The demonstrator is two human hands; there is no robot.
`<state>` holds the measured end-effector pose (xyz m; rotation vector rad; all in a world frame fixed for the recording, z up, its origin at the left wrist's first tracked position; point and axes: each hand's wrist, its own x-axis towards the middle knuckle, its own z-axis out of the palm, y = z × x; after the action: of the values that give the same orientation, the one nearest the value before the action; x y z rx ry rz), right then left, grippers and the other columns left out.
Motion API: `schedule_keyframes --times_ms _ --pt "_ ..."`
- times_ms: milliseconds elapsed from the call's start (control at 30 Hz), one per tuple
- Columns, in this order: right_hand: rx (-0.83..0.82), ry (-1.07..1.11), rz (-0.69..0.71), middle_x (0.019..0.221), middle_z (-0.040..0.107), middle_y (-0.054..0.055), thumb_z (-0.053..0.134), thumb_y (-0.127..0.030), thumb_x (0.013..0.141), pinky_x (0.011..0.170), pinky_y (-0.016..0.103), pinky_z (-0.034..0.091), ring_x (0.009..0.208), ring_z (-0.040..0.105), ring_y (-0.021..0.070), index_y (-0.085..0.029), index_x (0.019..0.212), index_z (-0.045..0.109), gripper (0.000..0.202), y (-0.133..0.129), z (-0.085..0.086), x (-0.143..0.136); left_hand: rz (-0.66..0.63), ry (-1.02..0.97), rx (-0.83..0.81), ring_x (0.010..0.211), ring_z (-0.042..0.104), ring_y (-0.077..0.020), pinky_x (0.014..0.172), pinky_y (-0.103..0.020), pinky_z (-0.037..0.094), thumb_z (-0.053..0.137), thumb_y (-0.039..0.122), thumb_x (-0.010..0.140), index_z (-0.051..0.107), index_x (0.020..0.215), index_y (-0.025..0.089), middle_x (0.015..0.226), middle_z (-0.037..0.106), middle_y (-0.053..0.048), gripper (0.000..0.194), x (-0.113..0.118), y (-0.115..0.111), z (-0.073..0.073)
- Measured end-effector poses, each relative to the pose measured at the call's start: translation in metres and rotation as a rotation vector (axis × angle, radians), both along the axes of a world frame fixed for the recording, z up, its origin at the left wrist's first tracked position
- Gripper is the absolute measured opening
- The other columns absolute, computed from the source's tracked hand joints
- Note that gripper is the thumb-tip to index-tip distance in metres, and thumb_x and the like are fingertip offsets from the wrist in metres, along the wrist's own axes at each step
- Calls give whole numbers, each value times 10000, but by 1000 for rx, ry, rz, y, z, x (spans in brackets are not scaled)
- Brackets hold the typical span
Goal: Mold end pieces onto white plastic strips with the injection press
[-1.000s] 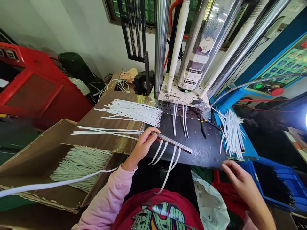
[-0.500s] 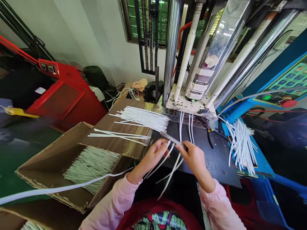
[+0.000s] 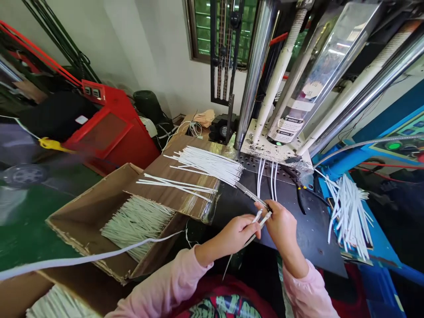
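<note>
My right hand [image 3: 281, 223] is closed round one end of a flat metal bar [image 3: 249, 193], which points up and left toward the pile of white strips [image 3: 210, 164]. Close beside it, my left hand [image 3: 241, 230] pinches white strips [image 3: 256, 221], whose upper ends show just under the bar. The lower parts of these strips hang below my hands. Two pairs of white strips [image 3: 274, 181] run out from under the machine's pale plate [image 3: 278, 145] over the dark work surface [image 3: 298, 238].
Several strips [image 3: 179, 186] lie on a brown board [image 3: 159, 170]. Boxes of strips [image 3: 135, 225] stand at the left. Pliers [image 3: 300, 198] rest right of my hands, with another strip pile [image 3: 351, 216] beyond. A white cable [image 3: 99, 256] crosses the lower left.
The view has shifted left, so the scene appears further right. My left hand has come off the bar's middle and moved lower, near my right hand, with strips in its fingers.
</note>
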<state>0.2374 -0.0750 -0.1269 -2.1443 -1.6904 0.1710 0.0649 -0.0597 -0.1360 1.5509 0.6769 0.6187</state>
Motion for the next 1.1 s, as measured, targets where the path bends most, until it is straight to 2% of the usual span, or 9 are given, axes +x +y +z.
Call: schedule_keyframes --times_ms 167,333,400,500,600,667,767,933,1100 --pt "-42 103 -157 793 735 58 471 -677 936 596 267 333 708 642 223 -249 929 738 504 8 0 15 -2 -110 -151 692 575 -149 736 -280 466 456 631 939 591 647 152 669 605 -42 577 19 -7 -7" --pt "3 137 -160 676 691 31 534 -690 883 543 266 335 601 612 211 -234 935 720 495 9 -16 46 55 -367 -387 363 405 -76 381 -207 299 492 635 934 545 791 185 519 529 30 475 -18 16 42" --pt "23 175 -47 673 688 9 578 -638 880 547 267 366 581 618 198 -241 998 711 435 3 -25 44 240 -458 -231 361 321 -41 365 -191 223 520 569 955 593 939 197 598 535 45 379 -43 37 73" --pt "24 186 144 796 722 12 580 -520 933 615 277 436 668 662 192 -255 1104 696 337 -4 -37 28 408 -445 104 456 412 -77 432 -222 332 512 474 993 540 1318 267 718 586 22 386 -77 64 115" --pt "70 108 348 962 709 59 550 -426 980 773 315 485 865 671 215 -239 1105 719 282 -5 -47 12 434 -237 397 608 531 -137 602 -278 449 567 443 972 549 1382 243 753 625 0 457 -98 82 131" --pt "82 46 416 974 680 75 567 -393 976 831 346 489 908 649 229 -228 1076 740 259 -2 -49 7 400 41 586 723 583 -182 704 -310 462 662 460 909 663 1274 247 815 674 -19 423 -106 95 120" --pt "53 69 451 983 658 67 628 -370 944 842 342 502 917 640 220 -235 1073 744 220 7 -45 5 264 447 765 843 610 -228 791 -329 443 693 534 863 770 1074 283 891 718 -35 336 -117 116 76" --pt "23 101 426 987 665 37 655 -333 932 839 299 488 929 646 191 -231 1026 720 154 41 -27 -7 91 752 697 911 594 -252 818 -334 424 669 637 834 775 1066 241 921 678 -77 471 -133 133 -2" --pt "-43 -90 343 1007 661 46 680 -343 923 722 270 453 913 642 190 -213 1015 676 159 89 -24 -39 160 817 675 1091 568 -309 936 -410 395 714 621 802 694 1238 254 1124 663 -91 570 -126 125 -9"
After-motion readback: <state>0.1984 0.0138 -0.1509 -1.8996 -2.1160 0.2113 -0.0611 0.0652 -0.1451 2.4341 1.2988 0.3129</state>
